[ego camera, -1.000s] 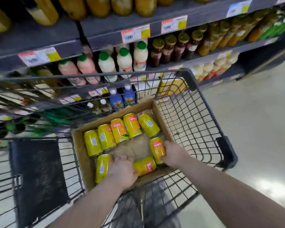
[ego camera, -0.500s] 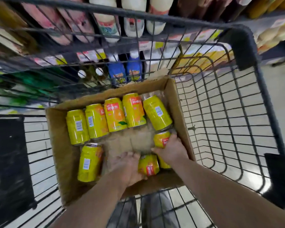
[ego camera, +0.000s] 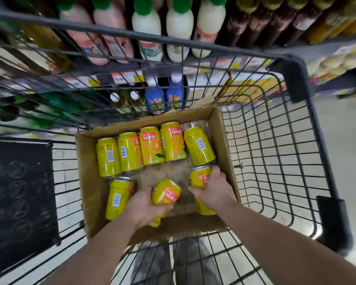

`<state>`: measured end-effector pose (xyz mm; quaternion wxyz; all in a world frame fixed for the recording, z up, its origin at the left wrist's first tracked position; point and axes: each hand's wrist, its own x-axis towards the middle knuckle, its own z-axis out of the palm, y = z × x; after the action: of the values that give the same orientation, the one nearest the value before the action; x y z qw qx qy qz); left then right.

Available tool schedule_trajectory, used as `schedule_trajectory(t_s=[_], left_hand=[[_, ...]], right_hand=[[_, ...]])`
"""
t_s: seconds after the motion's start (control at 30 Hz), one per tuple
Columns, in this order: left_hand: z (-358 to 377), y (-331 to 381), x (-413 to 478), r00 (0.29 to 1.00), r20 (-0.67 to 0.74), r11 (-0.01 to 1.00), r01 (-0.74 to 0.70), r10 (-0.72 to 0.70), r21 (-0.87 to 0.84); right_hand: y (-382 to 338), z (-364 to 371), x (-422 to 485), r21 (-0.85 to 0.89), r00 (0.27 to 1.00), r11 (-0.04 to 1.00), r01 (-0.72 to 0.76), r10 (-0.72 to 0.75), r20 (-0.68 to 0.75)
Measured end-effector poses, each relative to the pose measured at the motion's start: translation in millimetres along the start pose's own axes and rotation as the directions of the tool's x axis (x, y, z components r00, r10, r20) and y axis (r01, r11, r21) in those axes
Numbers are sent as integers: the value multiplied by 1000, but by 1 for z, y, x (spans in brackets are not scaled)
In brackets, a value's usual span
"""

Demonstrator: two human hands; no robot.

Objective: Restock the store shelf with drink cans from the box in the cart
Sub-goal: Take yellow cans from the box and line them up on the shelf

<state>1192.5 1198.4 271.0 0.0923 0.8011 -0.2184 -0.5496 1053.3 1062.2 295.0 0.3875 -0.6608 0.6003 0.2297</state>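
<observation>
- Even, bright store light from overhead; no hard shadows.
- Pale floor (ego camera: 345, 161) at right edge washed out.
- Motion blur smears bottles (ego camera: 179, 27) along upper frame and green items at left.
- Cans (ego camera: 151, 146) in box (ego camera: 90, 192) at centre fairly sharp.
- Wide-angle bending: cart (ego camera: 296, 64) rim curves at upper right.
- Black panel (ego camera: 19, 192) at left soft, dim.

Beyond the basket you see green-capped white bottles (ego camera: 179, 27) standing beside pink bottles (ego camera: 103, 31); dark bottles (ego camera: 255, 27) stand to their right. Below them, two blue bottles (ego camera: 163, 97) stand side by side. A pale floor (ego camera: 345, 140) lies right.
</observation>
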Motion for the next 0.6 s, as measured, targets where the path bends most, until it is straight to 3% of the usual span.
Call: schedule_trajectory(t_s=[0.13,0.27,0.4,0.6], left_hand=[[-30,12,-39,994,-87,957,33,-61,-288],[-55,34,-88,981,-184,874,-41,-56,-485],[-77,59,-149,967,-252,802,-124,-35,-585],[-102,64,-235,902,-431,713,-278,-37,-644]], right_hand=[[-21,-27,-31,-3,998,998,57,-57,-18],[-47,-58,-68,9,986,987,160,-160,-50],[-70,-89,-110,3,950,955,298,-296,-105],[-117,-123,-177,-95,836,843,530,-538,-111]])
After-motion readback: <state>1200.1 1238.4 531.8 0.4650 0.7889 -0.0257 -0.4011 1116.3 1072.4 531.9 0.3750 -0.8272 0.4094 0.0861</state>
